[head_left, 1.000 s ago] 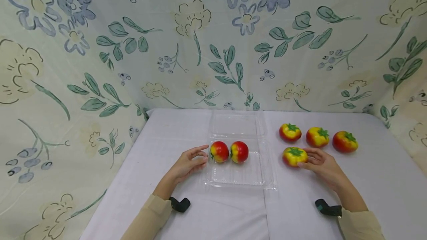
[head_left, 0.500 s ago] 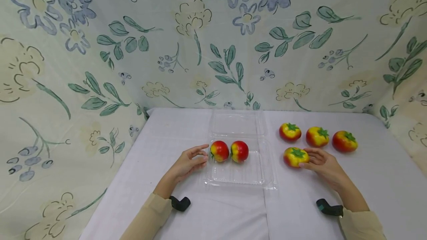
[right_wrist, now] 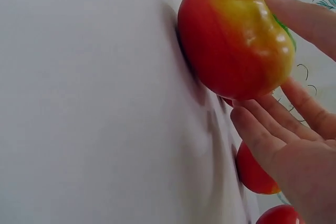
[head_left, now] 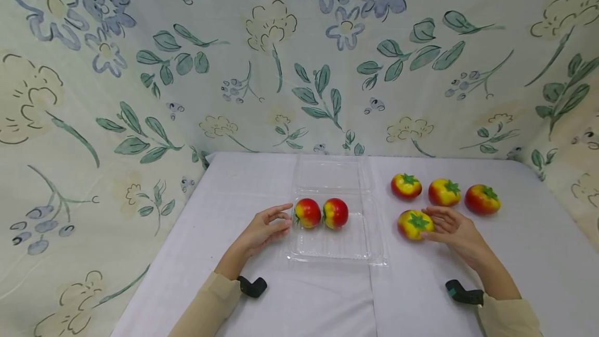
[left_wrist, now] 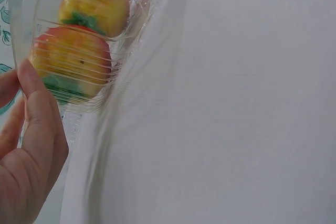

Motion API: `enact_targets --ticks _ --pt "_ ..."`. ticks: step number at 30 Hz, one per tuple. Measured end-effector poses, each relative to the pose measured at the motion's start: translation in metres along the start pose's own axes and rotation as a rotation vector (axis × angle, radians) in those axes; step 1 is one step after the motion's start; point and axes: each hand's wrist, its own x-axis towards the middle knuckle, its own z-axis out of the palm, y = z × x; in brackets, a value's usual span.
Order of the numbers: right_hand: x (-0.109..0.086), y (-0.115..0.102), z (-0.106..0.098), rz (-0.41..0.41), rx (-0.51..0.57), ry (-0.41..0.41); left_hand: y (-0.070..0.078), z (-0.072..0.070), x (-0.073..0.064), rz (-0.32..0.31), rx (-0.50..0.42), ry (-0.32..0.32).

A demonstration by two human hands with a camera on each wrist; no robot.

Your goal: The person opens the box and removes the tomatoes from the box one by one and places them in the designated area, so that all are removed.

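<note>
My right hand holds a red-and-yellow persimmon with a green leafy top, right of a clear plastic clamshell box. In the right wrist view the thumb lies on the yellow side of this persimmon, the other fingers along its opposite side. My left hand is at the box's left edge, its fingers loosely bent and fingertips right at the wall. Two persimmons lie on their sides in the box's rear part, a left one and a right one; the left wrist view shows them through the ribbed plastic.
Behind my right hand stand three more persimmons in a row: left, middle and right. The box's lid lies folded back toward the floral curtain. A white cloth covers the table.
The persimmon at my right hand has shifted slightly right and nearer to me, along with the hand. The left hand and the box have stayed put.
</note>
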Motion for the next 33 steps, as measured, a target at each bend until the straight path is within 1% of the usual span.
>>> enact_targets --ticks 3,6,9,13,17,21,24,28,33 --pt "-0.002 -0.005 0.0 -0.029 -0.007 -0.013 0.0 0.0 -0.001 0.01 -0.004 -0.007" --pt "-0.003 -0.01 -0.001 -0.064 -0.044 -0.023 -0.001 0.0 -0.001 0.016 -0.009 -0.01" --pt "-0.005 -0.016 0.0 -0.106 -0.106 -0.024 -0.001 -0.001 -0.001 0.015 -0.012 -0.008" --pt "-0.006 -0.028 0.005 -0.117 -0.172 -0.004 -0.001 -0.001 -0.001 0.009 -0.011 -0.005" --pt "-0.007 -0.04 0.01 -0.118 -0.205 0.011 -0.001 -0.001 -0.001 0.004 -0.008 -0.004" --pt "-0.011 -0.05 0.015 -0.132 -0.222 0.027 -0.001 -0.001 -0.001 0.001 -0.008 -0.004" --pt "-0.013 -0.056 0.019 -0.16 -0.24 0.038 -0.001 -0.001 -0.001 0.001 -0.007 -0.004" --pt "-0.014 -0.063 0.025 -0.198 -0.234 0.043 -0.001 -0.001 -0.001 0.001 0.0 -0.003" --pt "-0.016 -0.07 0.035 -0.211 -0.208 0.042 0.0 -0.001 -0.001 -0.003 0.004 -0.003"
